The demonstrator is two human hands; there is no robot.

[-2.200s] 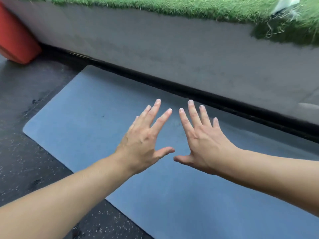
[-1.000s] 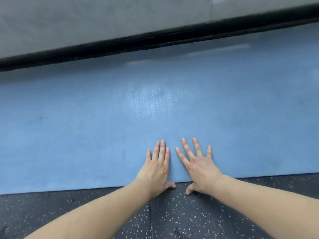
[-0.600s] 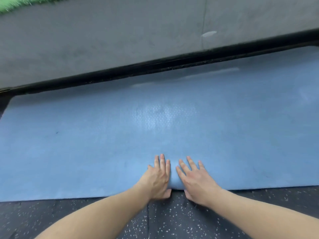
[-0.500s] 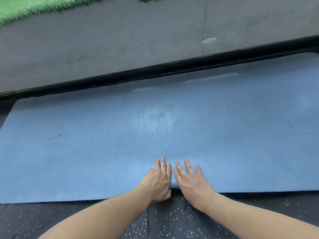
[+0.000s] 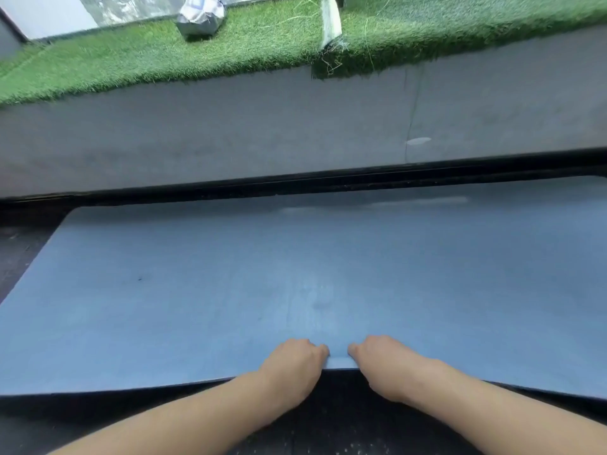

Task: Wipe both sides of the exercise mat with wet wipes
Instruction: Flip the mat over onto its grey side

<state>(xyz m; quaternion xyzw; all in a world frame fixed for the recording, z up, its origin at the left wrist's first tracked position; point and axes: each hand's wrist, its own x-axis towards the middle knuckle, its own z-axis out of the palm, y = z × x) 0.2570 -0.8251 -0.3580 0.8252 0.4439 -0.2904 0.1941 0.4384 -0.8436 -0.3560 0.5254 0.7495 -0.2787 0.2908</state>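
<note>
Blue foam mat [image 5: 295, 277] lies flat on the dark speckled floor [image 5: 328, 431], its far edge along the black strip under a grey step topped with green turf [image 5: 197, 57]. It looks light, floppy and slightly grippy, so it should peel up and fold over rather than lift stiffly; the near edge is the place to take it. Both hands meet there, side by side: left hand [image 5: 292, 362] and right hand [image 5: 381, 359] curl onto that edge, raising it off the floor.
</note>
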